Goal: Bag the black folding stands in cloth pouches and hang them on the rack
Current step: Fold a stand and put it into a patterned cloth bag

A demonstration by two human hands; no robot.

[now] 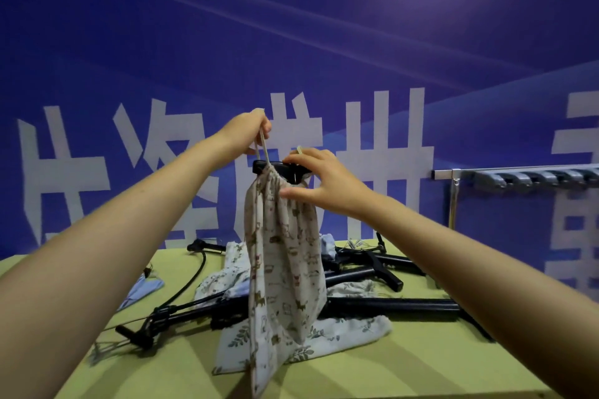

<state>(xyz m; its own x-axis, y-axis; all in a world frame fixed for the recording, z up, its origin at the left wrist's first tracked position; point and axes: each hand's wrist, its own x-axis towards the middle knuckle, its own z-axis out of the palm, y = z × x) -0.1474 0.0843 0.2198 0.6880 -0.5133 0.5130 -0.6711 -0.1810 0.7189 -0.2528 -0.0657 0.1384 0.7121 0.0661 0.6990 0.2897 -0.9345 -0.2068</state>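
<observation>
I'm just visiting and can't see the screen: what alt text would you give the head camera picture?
A person holds up a printed cloth pouch with a black folding stand poking out of its top, left hand pulling the drawstring, right hand gripping the pouch's neck. Below, more black stands and pouches lie on a green table; a metal rack stands at right.

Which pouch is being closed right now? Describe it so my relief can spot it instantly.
Start at the blue banner wall behind the green table. Held up before it hangs one cream pouch with small animal prints; the left hand pulls its drawstring. Unlike the leaf-print pouches lying flat, it has a black stand end poking out.
</observation>
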